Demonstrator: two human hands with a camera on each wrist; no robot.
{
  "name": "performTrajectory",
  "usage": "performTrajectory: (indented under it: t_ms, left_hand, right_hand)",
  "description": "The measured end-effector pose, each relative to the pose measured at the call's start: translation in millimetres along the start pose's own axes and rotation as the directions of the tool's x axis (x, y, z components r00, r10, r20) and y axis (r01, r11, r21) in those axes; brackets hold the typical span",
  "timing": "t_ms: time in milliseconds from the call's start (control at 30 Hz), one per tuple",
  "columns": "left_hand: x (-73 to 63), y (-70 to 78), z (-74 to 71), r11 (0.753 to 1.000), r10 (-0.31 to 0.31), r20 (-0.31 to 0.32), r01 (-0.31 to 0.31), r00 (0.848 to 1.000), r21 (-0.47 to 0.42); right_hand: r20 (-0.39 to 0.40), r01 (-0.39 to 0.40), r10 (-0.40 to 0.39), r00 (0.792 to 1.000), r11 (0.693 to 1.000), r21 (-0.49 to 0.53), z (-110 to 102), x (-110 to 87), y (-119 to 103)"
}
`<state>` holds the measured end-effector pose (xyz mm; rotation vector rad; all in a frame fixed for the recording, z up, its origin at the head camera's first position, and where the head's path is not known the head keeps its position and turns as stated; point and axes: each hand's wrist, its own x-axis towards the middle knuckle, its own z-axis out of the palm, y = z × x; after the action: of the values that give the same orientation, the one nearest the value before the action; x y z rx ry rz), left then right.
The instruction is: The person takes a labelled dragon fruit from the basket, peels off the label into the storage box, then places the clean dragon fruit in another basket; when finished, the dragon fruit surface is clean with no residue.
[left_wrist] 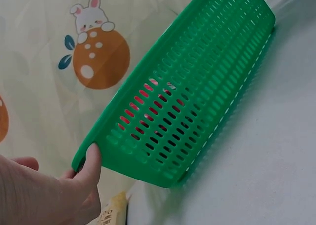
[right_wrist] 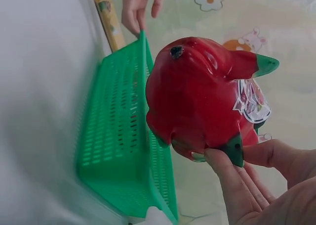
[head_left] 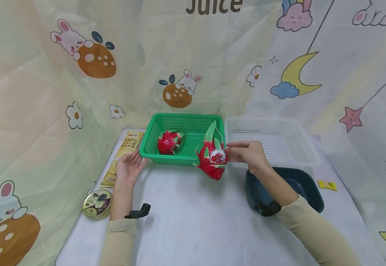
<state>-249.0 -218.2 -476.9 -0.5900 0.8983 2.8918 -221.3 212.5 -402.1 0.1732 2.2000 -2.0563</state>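
My right hand (head_left: 250, 157) holds a red dragon fruit (right_wrist: 192, 96) with green-tipped scales and a round label; thumb and fingers pinch it at one side. In the head view the fruit hangs over the front right part of a green basket (head_left: 176, 159). A second dragon fruit (head_left: 168, 142) lies inside the basket at the left, seen only through the slots in the left wrist view. My left hand (head_left: 129, 167) is at the basket's front left corner, its fairly straight fingers touching the rim (left_wrist: 85, 153).
A white basket (head_left: 304, 157) stands right of the green one. In front of it is a dark blue bin (head_left: 307, 184), partly behind my right forearm, with a small yellow packet (head_left: 327, 185) beside it. At left lie a yellow pasta bag (head_left: 126, 146) and a round tin (head_left: 97, 204).
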Motion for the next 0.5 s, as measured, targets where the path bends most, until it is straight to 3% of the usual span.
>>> performTrajectory:
  t_ms: [500]
  left_hand:
    - [-2.3,-2.2,3.7,1.0,0.005,-0.031,-0.006,0.999,-0.03]
  right_hand:
    - [-0.022,-0.028,0.029,0.999,0.999,0.031,-1.4,-33.1,38.1]
